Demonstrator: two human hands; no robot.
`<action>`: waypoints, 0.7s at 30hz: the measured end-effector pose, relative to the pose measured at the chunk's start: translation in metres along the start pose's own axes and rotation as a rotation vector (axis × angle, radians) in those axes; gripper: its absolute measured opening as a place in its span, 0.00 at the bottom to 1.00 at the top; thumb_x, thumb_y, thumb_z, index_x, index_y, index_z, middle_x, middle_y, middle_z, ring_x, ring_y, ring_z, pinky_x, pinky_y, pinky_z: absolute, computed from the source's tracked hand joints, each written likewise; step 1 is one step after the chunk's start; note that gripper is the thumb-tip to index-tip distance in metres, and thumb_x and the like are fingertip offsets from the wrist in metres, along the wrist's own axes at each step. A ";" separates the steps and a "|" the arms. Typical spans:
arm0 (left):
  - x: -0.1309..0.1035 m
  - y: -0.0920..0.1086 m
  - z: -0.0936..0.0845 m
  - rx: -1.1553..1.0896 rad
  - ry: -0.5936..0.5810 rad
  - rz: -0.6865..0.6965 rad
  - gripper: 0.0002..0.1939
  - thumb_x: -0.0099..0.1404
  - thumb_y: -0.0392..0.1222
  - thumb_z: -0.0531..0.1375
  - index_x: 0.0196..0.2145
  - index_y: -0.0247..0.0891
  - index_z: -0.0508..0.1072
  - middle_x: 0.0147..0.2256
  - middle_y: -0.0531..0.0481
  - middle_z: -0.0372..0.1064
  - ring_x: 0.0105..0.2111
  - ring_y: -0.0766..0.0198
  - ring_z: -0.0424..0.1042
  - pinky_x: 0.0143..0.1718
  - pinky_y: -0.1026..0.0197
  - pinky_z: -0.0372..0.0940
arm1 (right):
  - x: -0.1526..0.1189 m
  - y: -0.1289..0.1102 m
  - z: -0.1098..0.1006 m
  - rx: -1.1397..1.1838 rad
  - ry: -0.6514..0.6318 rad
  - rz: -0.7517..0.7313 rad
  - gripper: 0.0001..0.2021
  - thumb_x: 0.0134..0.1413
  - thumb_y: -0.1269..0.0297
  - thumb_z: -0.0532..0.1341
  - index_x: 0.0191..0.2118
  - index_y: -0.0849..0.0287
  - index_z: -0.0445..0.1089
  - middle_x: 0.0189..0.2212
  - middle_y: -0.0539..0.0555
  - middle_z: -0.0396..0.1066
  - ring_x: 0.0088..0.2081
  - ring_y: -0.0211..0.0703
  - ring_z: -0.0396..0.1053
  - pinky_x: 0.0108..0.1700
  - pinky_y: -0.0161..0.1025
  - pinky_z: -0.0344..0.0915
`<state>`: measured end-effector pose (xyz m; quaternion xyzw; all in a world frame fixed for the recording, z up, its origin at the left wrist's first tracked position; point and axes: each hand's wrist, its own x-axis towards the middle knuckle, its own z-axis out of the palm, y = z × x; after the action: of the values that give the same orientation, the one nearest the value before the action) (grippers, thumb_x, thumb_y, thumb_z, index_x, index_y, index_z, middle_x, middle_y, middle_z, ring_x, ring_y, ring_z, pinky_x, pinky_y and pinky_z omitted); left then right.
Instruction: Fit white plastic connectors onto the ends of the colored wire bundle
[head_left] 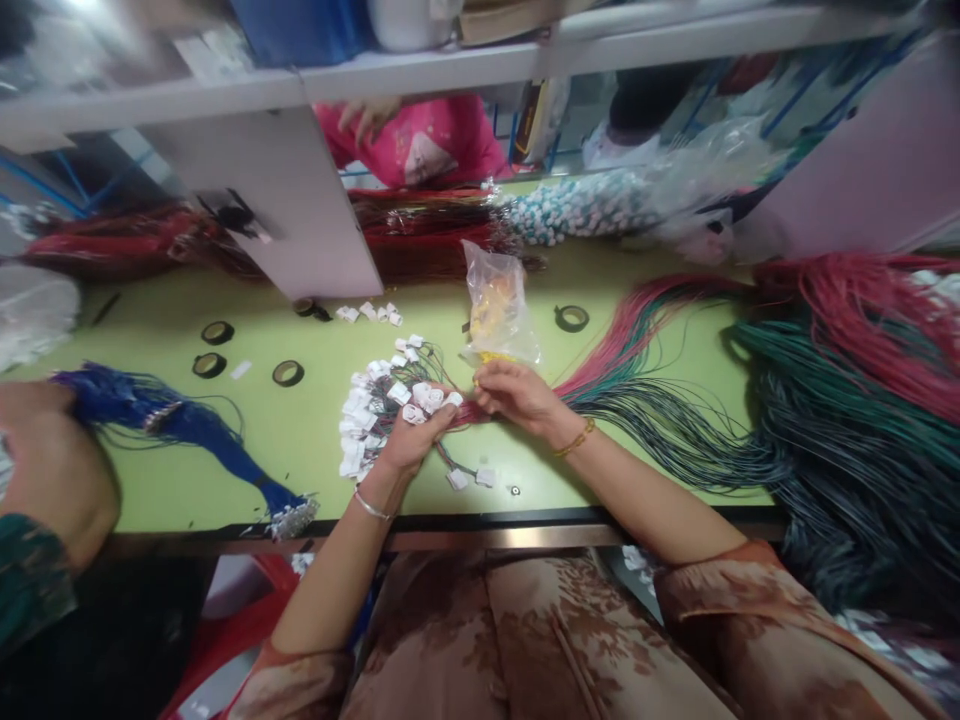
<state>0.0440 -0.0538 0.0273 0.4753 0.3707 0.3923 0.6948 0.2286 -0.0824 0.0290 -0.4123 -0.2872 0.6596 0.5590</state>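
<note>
Indoors, a person's left hand (411, 440) is wrapped around a bundle of wires (622, 335), its white plugs (360, 420) fanned out on a green tabletop (555, 485). The right hand (517, 393) is pinched closed over the same bundle; what its fingertips grip, if anything, is too small to tell. The wires trail rightward in red, green and black. Just beyond lies a plastic bag (491, 262), and at far left another person's arm (60, 470) meets blue wires (199, 438).
</note>
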 end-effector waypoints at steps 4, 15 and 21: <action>0.000 -0.001 -0.001 -0.052 0.022 0.014 0.22 0.47 0.50 0.75 0.35 0.34 0.76 0.21 0.55 0.67 0.17 0.76 0.53 0.17 0.68 0.47 | -0.001 0.004 0.009 0.109 -0.055 0.028 0.12 0.39 0.66 0.74 0.28 0.60 0.70 0.17 0.43 0.68 0.18 0.28 0.64 0.21 0.26 0.61; -0.002 -0.002 -0.005 0.030 -0.009 0.039 0.20 0.51 0.51 0.73 0.37 0.34 0.79 0.19 0.55 0.68 0.19 0.71 0.63 0.22 0.66 0.57 | -0.010 0.017 0.010 -0.186 -0.063 -0.211 0.16 0.49 0.54 0.71 0.39 0.59 0.72 0.28 0.49 0.76 0.27 0.35 0.73 0.30 0.33 0.70; -0.002 -0.005 -0.011 0.016 -0.050 0.011 0.20 0.50 0.48 0.74 0.38 0.35 0.79 0.32 0.48 0.77 0.32 0.63 0.74 0.38 0.58 0.70 | -0.022 0.019 0.018 -0.717 0.008 -0.527 0.07 0.63 0.61 0.58 0.40 0.57 0.71 0.33 0.54 0.75 0.35 0.41 0.73 0.40 0.41 0.70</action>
<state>0.0347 -0.0532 0.0197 0.4924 0.3540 0.3811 0.6979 0.2039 -0.1068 0.0267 -0.4954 -0.5908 0.3518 0.5309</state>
